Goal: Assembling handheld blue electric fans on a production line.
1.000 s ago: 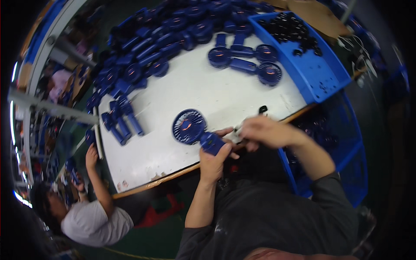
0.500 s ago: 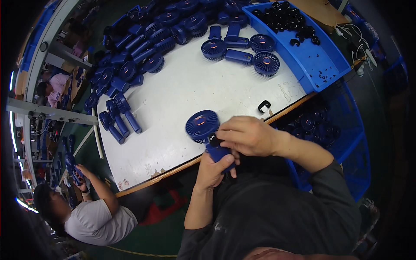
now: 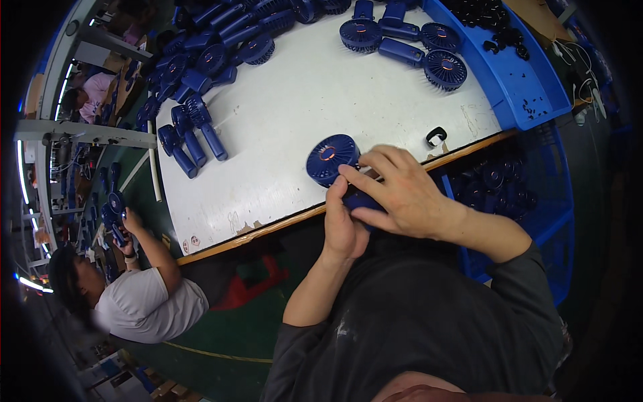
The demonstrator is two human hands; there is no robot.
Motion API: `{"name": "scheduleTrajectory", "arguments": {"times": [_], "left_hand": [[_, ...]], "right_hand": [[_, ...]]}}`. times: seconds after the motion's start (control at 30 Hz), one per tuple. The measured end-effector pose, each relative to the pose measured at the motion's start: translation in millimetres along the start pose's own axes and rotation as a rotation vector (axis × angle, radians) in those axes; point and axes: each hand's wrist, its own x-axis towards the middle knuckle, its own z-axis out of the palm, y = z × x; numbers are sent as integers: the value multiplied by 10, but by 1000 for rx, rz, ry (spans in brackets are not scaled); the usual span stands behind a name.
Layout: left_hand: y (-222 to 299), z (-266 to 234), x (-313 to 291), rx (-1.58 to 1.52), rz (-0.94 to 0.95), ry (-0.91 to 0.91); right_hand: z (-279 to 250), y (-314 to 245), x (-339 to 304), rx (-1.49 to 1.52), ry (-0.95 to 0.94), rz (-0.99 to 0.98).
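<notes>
Both hands, left hand (image 3: 345,224) and right hand (image 3: 400,194), fingers clamped on a dark blue handheld plastic fan (image 3: 333,159) at the white bench (image 3: 315,100) edge. Blue plastic tray (image 3: 529,84) holds small black parts (image 3: 485,17). More blue fans (image 3: 201,74) heaped behind; a black ring (image 3: 436,137) lies nearby.

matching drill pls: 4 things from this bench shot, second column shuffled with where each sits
1. handheld fan
2. blue tray
3. small black ring
4. co-worker in white shirt

A. at the table's far right, small black parts inside
B. lower left, below the table
C. gripped by left hand and right hand at the near edge
D. lying alone on the white table, right of the held fan

1-C, 2-A, 3-D, 4-B
</notes>
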Motion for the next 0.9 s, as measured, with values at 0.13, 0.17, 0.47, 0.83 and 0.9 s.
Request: {"name": "scheduleTrajectory", "arguments": {"times": [0.13,0.17,0.47,0.83,0.9], "left_hand": [[-120,-153,42,969,342,-212],[-120,60,24,1351,601,-246],[2002,-1026,734,1947,674,719],[2065,-1361,768,912,488,458],[1556,-1003,455,563,531,269]], "right_hand": [[294,-15,-246,219,203,219],[313,25,-291,360,197,377],[405,1056,-2607,309,723,1028],[466,1725,-4012,-265,249,1317],[287,1395,-3182,59,411,1174]]}}
